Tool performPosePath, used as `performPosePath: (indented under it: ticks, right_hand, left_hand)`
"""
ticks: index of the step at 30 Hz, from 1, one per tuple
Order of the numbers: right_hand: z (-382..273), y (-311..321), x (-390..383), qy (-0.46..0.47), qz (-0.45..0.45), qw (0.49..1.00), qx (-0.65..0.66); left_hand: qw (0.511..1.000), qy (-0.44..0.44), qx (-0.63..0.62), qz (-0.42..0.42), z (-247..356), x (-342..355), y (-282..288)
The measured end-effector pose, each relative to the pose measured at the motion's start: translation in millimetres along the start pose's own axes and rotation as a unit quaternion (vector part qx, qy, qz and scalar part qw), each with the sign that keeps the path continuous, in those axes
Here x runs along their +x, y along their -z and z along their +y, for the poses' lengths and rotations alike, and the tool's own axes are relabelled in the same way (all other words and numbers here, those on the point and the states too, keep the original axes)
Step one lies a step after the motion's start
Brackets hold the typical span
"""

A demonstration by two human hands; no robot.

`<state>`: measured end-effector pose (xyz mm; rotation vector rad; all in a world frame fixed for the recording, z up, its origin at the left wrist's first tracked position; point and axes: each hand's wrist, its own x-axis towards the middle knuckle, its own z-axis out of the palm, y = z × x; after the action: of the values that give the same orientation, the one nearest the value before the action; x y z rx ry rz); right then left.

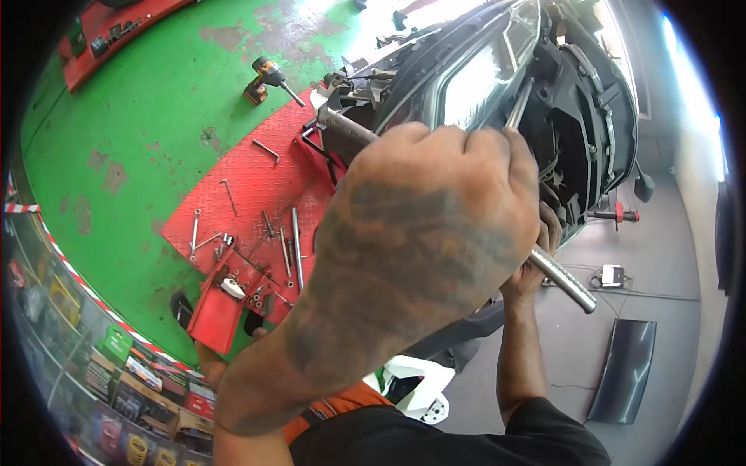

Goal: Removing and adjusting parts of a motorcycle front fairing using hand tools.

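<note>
The front of a scooter with its dark fairing partly opened and a large headlamp (470, 89) fills the upper middle. Closed in a fist, back upward, my left hand (447, 210) grips a steel bar (563, 279), whose end sticks out at the thumb side. A greyish tube (346, 126) shows at the little-finger side; whether it is the same bar I cannot tell. Beyond my knuckles a thin metal rod (521, 105) runs into the gap beside the headlamp. My right hand (549, 225), largely hidden behind the left, has curled fingers close to the bar; what they hold is hidden.
On a red steel platform (249, 171) lie wrenches, hex keys and rods, with a red tool tray (220, 311) at its near edge. An orange-black cordless drill (266, 78) rests by it. Boxed goods (140, 396) stand at lower left, a dark panel (623, 371) at lower right.
</note>
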<state>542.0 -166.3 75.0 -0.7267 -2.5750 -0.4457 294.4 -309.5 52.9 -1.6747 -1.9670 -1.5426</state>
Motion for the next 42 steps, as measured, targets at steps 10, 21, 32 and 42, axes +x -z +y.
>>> performPosePath:
  ticks: [10, 21, 32, 42]
  right_hand:
    - [3, -1, 0, -0.002, -0.024, 1.000, 0.005]
    - [-5, 7, 8, -0.027, 0.025, 0.996, 0.077]
    - [-21, 19, 15, -0.097, 0.105, 0.962, 0.232]
    - [-117, -1, 115, -0.292, 0.042, 0.204, 0.933]
  left_hand:
    - [0.998, -0.016, -0.006, 0.053, -18, 4, -18]
    - [0.985, 0.061, -0.158, -0.011, 7, 40, 2]
    - [0.942, 0.278, -0.182, -0.052, 73, 64, 13]
    - [0.971, 0.057, -0.227, -0.041, 46, 29, 10]
